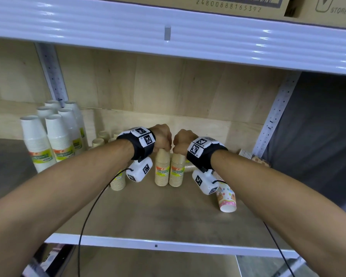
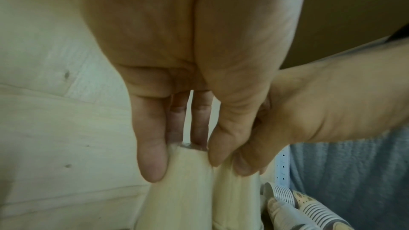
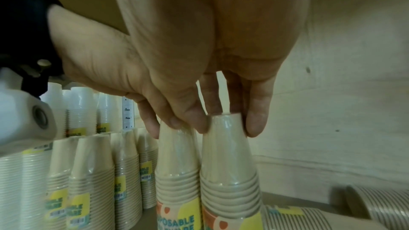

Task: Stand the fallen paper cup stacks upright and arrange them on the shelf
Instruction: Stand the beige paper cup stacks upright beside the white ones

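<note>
Two beige paper cup stacks stand upright side by side mid-shelf, the left stack [image 1: 162, 169] and the right stack [image 1: 176, 171]. My left hand [image 1: 164, 144] pinches the top of the left stack [image 2: 181, 186] from above. My right hand [image 1: 180, 146] grips the top of the right stack [image 3: 228, 160] the same way, with thumb and fingers around its top cup. The two hands nearly touch. A colourful patterned stack [image 1: 226, 196] lies fallen under my right wrist. More fallen stacks [image 3: 309, 219] lie behind and right of the held pair.
Tall white cup stacks [image 1: 48, 140] stand at the shelf's left end, with beige stacks [image 3: 92, 172] upright beside them. A striped stack [image 1: 245, 153] lies by the right upright post. The shelf above [image 1: 168, 37] hangs low over my hands. The shelf's front edge [image 1: 156, 245] is near me.
</note>
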`<state>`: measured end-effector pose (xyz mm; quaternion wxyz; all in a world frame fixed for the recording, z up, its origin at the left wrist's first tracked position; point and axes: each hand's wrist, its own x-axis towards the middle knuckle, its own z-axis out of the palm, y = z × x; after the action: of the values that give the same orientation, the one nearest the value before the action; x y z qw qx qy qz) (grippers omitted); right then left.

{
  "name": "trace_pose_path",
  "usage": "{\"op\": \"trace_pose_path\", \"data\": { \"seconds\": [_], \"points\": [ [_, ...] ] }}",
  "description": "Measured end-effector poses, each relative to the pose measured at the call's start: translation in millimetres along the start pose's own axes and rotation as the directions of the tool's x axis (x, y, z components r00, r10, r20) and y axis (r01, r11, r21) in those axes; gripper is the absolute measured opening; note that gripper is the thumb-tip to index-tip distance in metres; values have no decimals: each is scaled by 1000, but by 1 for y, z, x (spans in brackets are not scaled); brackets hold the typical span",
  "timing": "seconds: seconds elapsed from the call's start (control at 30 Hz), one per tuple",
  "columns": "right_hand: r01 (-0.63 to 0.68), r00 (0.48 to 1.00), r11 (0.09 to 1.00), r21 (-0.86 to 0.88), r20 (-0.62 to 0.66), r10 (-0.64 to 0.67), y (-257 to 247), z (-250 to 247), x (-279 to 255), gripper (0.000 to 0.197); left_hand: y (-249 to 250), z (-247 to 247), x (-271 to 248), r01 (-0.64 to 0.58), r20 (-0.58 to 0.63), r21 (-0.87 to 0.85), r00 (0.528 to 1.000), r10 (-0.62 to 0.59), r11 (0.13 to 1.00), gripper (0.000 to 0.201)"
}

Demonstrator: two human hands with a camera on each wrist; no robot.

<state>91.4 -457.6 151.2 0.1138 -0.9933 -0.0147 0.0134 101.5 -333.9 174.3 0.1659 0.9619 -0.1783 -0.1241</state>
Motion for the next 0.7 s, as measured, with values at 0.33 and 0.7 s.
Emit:
{"op": "trace_pose_path", "data": {
  "seconds": [0.33, 0.7],
  "points": [
    [102, 986, 993, 52, 130, -108, -45, -5, -15, 17, -27, -18, -38, 168, 19, -39, 986, -168, 985, 26],
    [300, 932, 953, 46, 201, -303, -128, 12, -37, 25, -86, -31, -93, 292, 74, 63, 952, -297, 954, 12]
  ]
}}
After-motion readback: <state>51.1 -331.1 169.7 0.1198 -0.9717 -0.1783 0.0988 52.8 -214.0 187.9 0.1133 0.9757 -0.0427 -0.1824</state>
